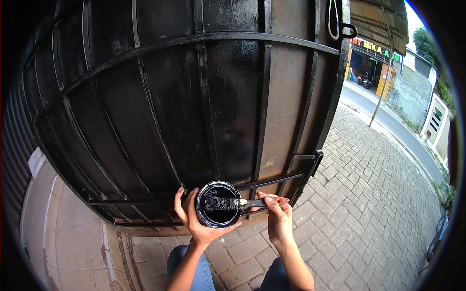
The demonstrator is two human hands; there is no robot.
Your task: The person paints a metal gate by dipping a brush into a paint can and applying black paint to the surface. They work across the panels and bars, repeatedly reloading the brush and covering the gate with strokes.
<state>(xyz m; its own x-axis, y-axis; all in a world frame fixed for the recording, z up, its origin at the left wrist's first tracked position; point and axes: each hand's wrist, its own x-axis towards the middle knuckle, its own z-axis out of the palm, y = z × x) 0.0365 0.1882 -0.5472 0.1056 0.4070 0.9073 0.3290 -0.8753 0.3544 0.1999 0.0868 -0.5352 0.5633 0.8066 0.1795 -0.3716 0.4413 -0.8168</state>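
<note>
My left hand [196, 220] is wrapped round an open can of black paint [218, 221], its mouth facing up toward me. Dried and wet paint coats the can's rim. My right hand [280, 212] grips a paintbrush [250, 203] by its dark handle, which has an orange spot near the end. The brush lies level across the can's mouth, its bristles loaded with black paint. Right behind both hands stands a large metal gate [233, 97], black and glossy over most panels, with brownish, duller panels toward its right side.
Grey paving blocks [359, 203] spread out below and to the right. A tiled step [73, 242] and a corrugated shutter [14, 140] are at the left. Beyond the gate's right edge run a road [412, 131], a post [381, 92] and a shop with lettering. My knees show below my hands.
</note>
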